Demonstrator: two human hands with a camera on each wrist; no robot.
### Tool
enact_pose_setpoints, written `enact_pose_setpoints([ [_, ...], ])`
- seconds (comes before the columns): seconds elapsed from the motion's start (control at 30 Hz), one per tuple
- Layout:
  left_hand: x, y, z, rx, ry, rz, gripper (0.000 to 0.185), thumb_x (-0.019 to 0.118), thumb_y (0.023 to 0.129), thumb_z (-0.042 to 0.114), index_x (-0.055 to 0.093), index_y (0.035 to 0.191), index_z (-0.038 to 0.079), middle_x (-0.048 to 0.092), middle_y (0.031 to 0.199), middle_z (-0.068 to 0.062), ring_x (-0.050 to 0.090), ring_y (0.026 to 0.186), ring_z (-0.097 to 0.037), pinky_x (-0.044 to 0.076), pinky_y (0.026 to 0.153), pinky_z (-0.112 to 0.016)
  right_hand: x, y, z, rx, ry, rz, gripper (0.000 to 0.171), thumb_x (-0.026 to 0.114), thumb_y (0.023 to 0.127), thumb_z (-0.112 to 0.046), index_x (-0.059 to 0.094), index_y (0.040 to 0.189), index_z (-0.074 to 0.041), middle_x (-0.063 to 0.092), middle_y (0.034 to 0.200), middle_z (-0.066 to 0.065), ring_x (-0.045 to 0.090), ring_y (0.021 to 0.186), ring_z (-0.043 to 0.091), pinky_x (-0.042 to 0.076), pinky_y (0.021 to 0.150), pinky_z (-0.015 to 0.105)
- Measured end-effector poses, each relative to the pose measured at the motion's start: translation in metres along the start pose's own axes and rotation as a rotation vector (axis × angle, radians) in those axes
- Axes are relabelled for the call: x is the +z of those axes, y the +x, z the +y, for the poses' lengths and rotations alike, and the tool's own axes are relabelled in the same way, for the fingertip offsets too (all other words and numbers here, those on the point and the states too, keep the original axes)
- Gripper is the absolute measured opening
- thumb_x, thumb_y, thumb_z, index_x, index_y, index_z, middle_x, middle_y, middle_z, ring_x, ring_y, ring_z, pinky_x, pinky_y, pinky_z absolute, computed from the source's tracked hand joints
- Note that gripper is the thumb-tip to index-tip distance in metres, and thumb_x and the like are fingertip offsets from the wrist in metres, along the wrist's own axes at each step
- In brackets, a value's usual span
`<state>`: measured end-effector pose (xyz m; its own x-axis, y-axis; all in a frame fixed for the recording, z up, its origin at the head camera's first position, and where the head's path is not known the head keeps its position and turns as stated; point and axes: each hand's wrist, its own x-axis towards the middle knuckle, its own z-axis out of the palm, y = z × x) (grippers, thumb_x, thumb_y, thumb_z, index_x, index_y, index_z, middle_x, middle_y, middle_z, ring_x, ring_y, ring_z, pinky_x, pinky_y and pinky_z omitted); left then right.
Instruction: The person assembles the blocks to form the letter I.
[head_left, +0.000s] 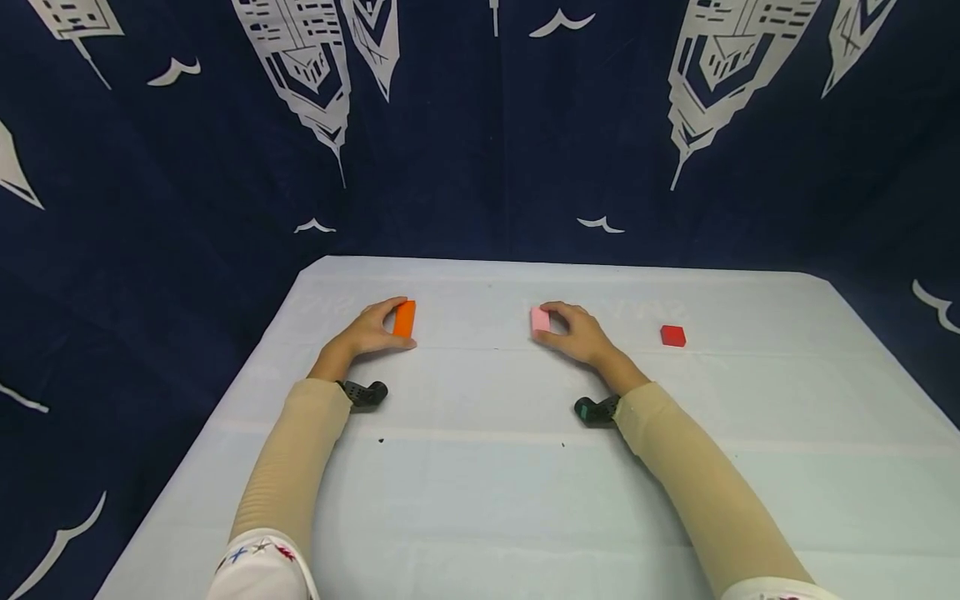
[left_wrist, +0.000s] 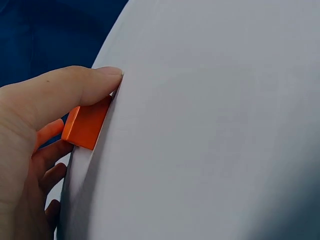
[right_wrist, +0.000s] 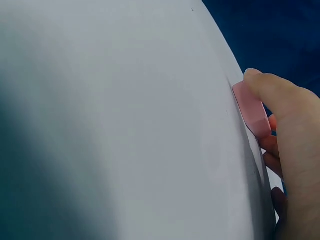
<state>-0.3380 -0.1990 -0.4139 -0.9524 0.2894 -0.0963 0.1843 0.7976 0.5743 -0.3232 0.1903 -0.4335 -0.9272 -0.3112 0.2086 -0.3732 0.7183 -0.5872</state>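
Observation:
Toward the far left of the white table, my left hand (head_left: 372, 327) pinches an orange block (head_left: 405, 319) between thumb and fingers. In the left wrist view the orange block (left_wrist: 86, 125) sits low at the table surface, partly covered by the thumb. My right hand (head_left: 577, 333) grips a pink block (head_left: 539, 321) near the far middle of the table. The right wrist view has the pink block (right_wrist: 252, 110) between thumb and fingers, at the surface. To the right of that hand, a red block (head_left: 672, 336) lies untouched by either hand.
The white table (head_left: 480, 500) ends at a dark blue curtain (head_left: 510, 167) with white printed shapes. A small dark speck (head_left: 381, 440) lies on the cloth between the forearms. Each wrist wears a dark camera mount, the left mount (head_left: 365, 394) and the right mount (head_left: 596, 410).

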Motion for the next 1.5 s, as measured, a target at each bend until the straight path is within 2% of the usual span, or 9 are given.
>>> enact_pose_setpoints([
  [0.27, -0.003, -0.004, 0.002, -0.011, -0.029, 0.008, 0.095, 0.076, 0.067, 0.048, 0.029, 0.145, 0.022, 0.025, 0.147, -0.012, 0.020, 0.134, -0.032, 0.019, 0.103, -0.057, 0.001, 0.000, -0.002, 0.000, 0.011, 0.014, 0.057, 0.065, 0.081, -0.042, 0.052, 0.129, -0.012, 0.050, 0.132, 0.012, 0.041, 0.122, 0.032, 0.027, 0.101, 0.049],
  [0.43, -0.003, -0.003, 0.001, -0.010, -0.010, 0.013, 0.094, 0.076, 0.068, 0.048, 0.028, 0.145, 0.022, 0.025, 0.148, -0.011, 0.020, 0.135, -0.031, 0.018, 0.104, -0.055, 0.001, -0.001, -0.003, 0.008, 0.009, 0.016, 0.059, 0.065, 0.081, -0.043, 0.051, 0.129, -0.012, 0.049, 0.132, 0.013, 0.040, 0.123, 0.033, 0.027, 0.101, 0.049],
  [0.6, -0.001, -0.002, 0.001, 0.003, 0.009, 0.049, 0.094, 0.076, 0.067, 0.050, 0.030, 0.144, 0.021, 0.028, 0.147, -0.012, 0.022, 0.134, -0.030, 0.020, 0.105, -0.052, 0.001, -0.001, -0.001, 0.001, 0.005, 0.026, 0.058, 0.065, 0.082, -0.043, 0.051, 0.129, -0.012, 0.049, 0.132, 0.013, 0.041, 0.123, 0.033, 0.027, 0.101, 0.049],
  [0.9, 0.003, -0.005, 0.002, 0.033, 0.050, 0.148, 0.090, 0.077, 0.066, 0.050, 0.038, 0.140, 0.015, 0.037, 0.142, -0.012, 0.029, 0.130, -0.031, 0.023, 0.104, -0.049, 0.001, -0.001, -0.001, -0.004, -0.005, 0.024, 0.059, 0.064, 0.082, -0.044, 0.051, 0.130, -0.012, 0.049, 0.133, 0.013, 0.040, 0.123, 0.034, 0.026, 0.101, 0.050],
  [1.5, 0.013, -0.009, 0.019, 0.143, 0.031, 0.187, 0.088, 0.078, 0.063, 0.051, 0.044, 0.136, 0.015, 0.046, 0.135, -0.007, 0.036, 0.125, -0.027, 0.024, 0.103, -0.045, 0.002, -0.003, -0.002, 0.020, -0.002, 0.020, 0.059, 0.063, 0.082, -0.047, 0.051, 0.130, -0.014, 0.048, 0.134, 0.013, 0.039, 0.124, 0.033, 0.026, 0.102, 0.050],
])
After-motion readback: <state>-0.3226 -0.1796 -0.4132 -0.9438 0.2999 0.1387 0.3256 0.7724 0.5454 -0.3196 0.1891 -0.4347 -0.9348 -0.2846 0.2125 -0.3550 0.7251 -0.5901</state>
